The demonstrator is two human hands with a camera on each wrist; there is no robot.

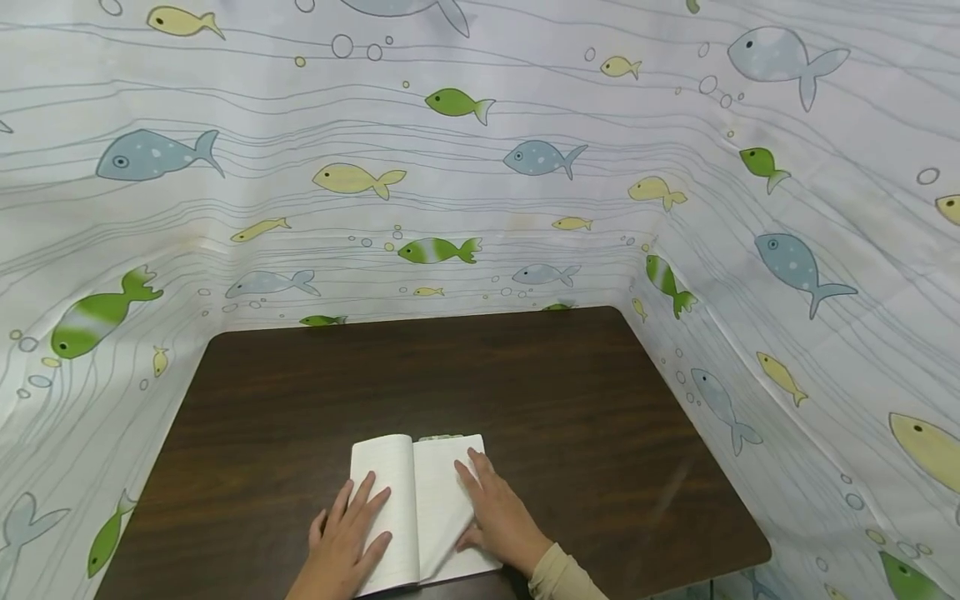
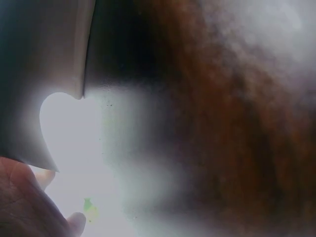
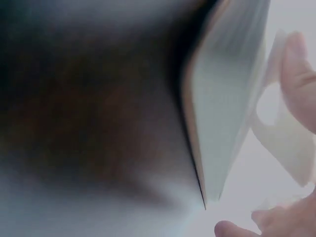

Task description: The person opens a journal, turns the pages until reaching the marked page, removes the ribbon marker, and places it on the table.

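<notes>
An open notebook (image 1: 382, 467) with faintly lined white pages lies near the front of the dark table. On its left page rests my left hand (image 1: 337, 542), fingers spread and fairly straight. The right page (image 1: 441, 533) is lifted and bent at its lower right corner, where my right hand (image 1: 501, 517) holds it between thumb and fingers. In the right wrist view the thumb (image 3: 298, 84) is against the curled sheet, beside the notebook's page edges (image 3: 224, 108). The left wrist view is blurred and overexposed, showing part of the left hand (image 2: 29, 202).
The dark wood-grain table (image 1: 450, 375) has rounded corners. White cloth (image 1: 465, 200) printed with fish hangs behind it and along both sides. A small patterned greenish strip (image 1: 441, 437) shows at the notebook's top edge.
</notes>
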